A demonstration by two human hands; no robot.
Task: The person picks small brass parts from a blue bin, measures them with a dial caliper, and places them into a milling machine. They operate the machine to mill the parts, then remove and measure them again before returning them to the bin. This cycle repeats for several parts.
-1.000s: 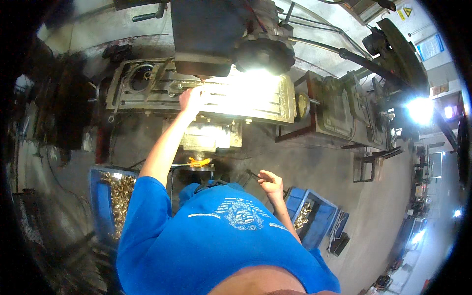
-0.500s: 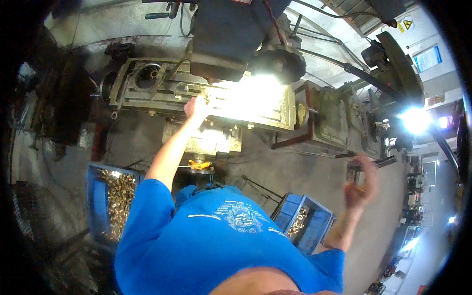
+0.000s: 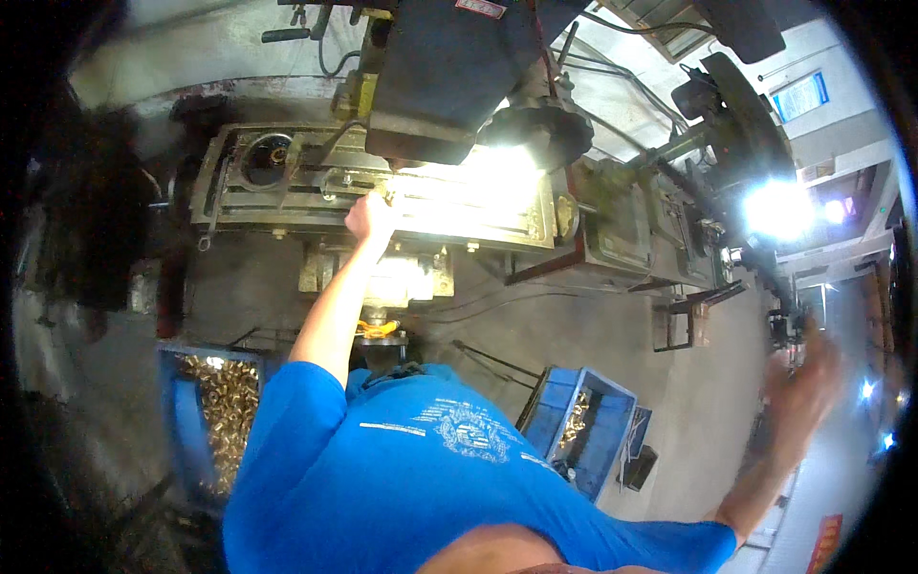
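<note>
- My left hand (image 3: 368, 215) is on the mill table (image 3: 287, 206) at its middle, in the lamp glare; fingers curled, grip unclear.
- Part looks seated, nothing cut yet, I judge.
- Right hand (image 3: 801, 378) swings out wide, blurred, fingers unreadable.
- Bins of brass parts (image 3: 222, 411) wait below.

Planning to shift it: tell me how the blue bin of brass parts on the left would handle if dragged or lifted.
The blue bin is heaped with small brass-coloured parts, so it is probably heavy for its size. Its straight walls look rigid, likely not floppy. The loose pieces would probably shift and spill if it is tipped.
</note>
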